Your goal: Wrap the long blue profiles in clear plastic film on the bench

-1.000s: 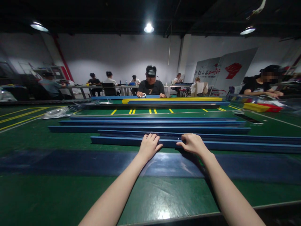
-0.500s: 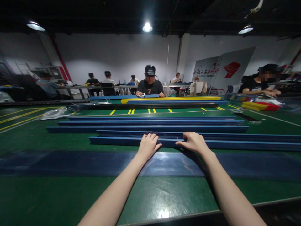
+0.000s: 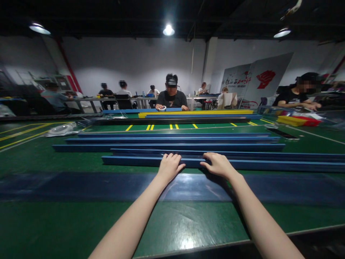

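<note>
A long blue channel strip point(image 3: 134, 161) with raised side walls lies across the green table in front of me. My left hand point(image 3: 169, 168) is closed over its near wall, fingers reaching inside and thumb in front. To the right, my right hand point(image 3: 219, 166) grips the same wall in a similar way, its fingertips bent into the channel. What the fingertips touch inside is hidden. Under my forearms, a flat, glossy, bluish see-through strip point(image 3: 88, 187) runs along the tabletop.
Several more blue channel strips point(image 3: 172, 147) lie parallel beyond my hands. Farther off are a yellow strip point(image 3: 199, 114), a bagged coil point(image 3: 61, 129), a dark phone-like slab point(image 3: 283, 134) and a yellow tray point(image 3: 292, 121). A co-worker point(image 3: 171, 97) sits opposite; another point(image 3: 298, 93) is at right.
My right hand has shifted slightly left along the channel strip, and its fingers now lie farther over the wall. My left hand has stayed almost where it was.
</note>
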### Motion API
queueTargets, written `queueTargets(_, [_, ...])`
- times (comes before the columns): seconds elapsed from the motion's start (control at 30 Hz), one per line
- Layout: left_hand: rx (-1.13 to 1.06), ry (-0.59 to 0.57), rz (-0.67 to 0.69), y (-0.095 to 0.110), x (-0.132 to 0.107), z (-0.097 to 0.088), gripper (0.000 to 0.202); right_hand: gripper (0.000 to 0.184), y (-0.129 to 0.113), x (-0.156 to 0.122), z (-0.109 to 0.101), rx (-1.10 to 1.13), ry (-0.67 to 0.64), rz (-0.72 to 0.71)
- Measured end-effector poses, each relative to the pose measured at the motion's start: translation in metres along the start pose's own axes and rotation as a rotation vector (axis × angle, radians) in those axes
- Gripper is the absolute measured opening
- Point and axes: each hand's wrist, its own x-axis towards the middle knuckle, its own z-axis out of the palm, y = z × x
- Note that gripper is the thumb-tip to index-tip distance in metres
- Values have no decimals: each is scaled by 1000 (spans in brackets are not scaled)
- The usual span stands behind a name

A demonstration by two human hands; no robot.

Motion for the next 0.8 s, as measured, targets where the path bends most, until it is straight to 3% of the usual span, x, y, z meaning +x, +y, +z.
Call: queueTargets(0.8, [-3,-29,-14,1,0,-1,25,37,-8,2,3,-48,-66,-16])
